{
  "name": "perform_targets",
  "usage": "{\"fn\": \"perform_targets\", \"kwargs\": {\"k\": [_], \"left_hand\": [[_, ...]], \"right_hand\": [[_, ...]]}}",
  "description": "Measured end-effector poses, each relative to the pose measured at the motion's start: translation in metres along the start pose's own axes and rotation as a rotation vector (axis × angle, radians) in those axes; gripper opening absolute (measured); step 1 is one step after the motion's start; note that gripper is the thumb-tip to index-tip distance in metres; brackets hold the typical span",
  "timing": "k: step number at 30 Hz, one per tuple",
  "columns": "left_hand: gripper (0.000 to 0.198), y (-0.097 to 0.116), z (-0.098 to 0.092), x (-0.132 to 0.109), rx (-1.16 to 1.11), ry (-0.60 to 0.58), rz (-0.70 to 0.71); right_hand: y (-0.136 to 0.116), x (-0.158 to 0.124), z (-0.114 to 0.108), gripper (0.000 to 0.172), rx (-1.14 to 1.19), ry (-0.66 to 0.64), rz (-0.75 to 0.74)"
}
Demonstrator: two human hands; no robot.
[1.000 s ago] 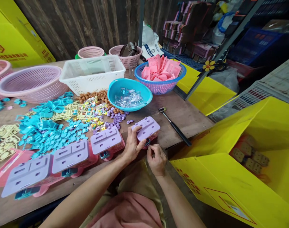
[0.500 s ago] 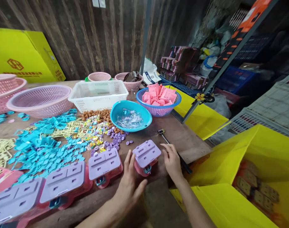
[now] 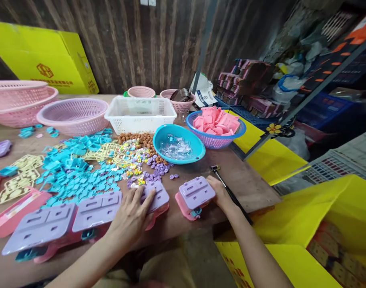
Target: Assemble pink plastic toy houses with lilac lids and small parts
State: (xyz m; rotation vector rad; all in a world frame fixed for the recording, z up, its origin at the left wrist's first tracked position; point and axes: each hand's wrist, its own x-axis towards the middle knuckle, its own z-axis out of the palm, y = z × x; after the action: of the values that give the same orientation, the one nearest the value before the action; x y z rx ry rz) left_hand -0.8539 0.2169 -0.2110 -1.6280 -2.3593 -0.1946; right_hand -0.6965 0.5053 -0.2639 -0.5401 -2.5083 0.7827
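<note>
Several pink toy boxes with purple lids line the table's near edge. My left hand [image 3: 133, 210] lies over one box [image 3: 157, 198], its fingers bent across the lid and its thumb hidden. To the right, another box [image 3: 196, 192] stands apart, a teal latch on its front. My right hand [image 3: 219, 194] grips that box by its right side, with the fingertips partly hidden behind it. Left of my left hand sit two more boxes, one nearer [image 3: 97, 212] and one farther left [image 3: 41, 226]. A hammer [image 3: 231, 192] with a black handle lies just beyond my right hand.
Loose teal pieces [image 3: 77, 178], purple discs [image 3: 155, 172] and cream frames [image 3: 27, 172] cover the table's left and middle. Behind stand a teal bowl [image 3: 198, 152], a blue basket of pink parts [image 3: 241, 130] and a white basket [image 3: 125, 126]. An open yellow carton [image 3: 291, 220] is at right.
My left hand has moved left from the rightmost box onto the neighbouring one. My right hand has closed in against the rightmost box's side. The view has turned left.
</note>
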Motion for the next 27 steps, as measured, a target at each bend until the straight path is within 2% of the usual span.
{"fn": "perform_targets", "kwargs": {"k": [3,6,7,10,11,13,16,19,25,27], "left_hand": [[0.049,0.013,-0.003,0.001,-0.121,-0.041,-0.066],[0.056,0.013,-0.004,-0.001,-0.276,-0.112,-0.092],[0.057,0.011,-0.005,0.0,-0.325,-0.139,-0.104],[0.052,0.005,-0.01,0.007,-0.447,-0.192,-0.177],[0.05,0.004,-0.012,0.011,-0.485,-0.204,-0.206],[0.047,0.002,-0.016,0.019,-0.56,-0.233,-0.252],[0.047,0.002,-0.019,0.026,-0.615,-0.278,-0.299],[0.048,0.001,-0.018,0.027,-0.613,-0.283,-0.315],[0.049,0.001,-0.01,0.026,-0.563,-0.257,-0.27],[0.048,0.001,-0.007,0.025,-0.556,-0.238,-0.265]], "right_hand": [[-0.016,-0.01,-0.015,0.027,0.003,0.187,0.123],[-0.06,-0.029,-0.018,0.03,0.141,0.356,0.244],[-0.08,-0.037,-0.015,0.026,0.219,0.357,0.245],[-0.139,-0.059,0.01,0.019,0.385,0.115,0.135],[-0.153,-0.065,0.021,0.02,0.416,0.048,0.115],[-0.172,-0.072,0.043,0.019,0.447,0.008,0.125],[-0.176,-0.071,0.064,0.014,0.466,0.084,0.211],[-0.171,-0.065,0.068,0.015,0.496,0.112,0.258],[-0.169,-0.062,0.062,0.011,0.454,0.203,0.04],[-0.171,-0.063,0.064,0.011,0.452,0.238,0.061]]}}
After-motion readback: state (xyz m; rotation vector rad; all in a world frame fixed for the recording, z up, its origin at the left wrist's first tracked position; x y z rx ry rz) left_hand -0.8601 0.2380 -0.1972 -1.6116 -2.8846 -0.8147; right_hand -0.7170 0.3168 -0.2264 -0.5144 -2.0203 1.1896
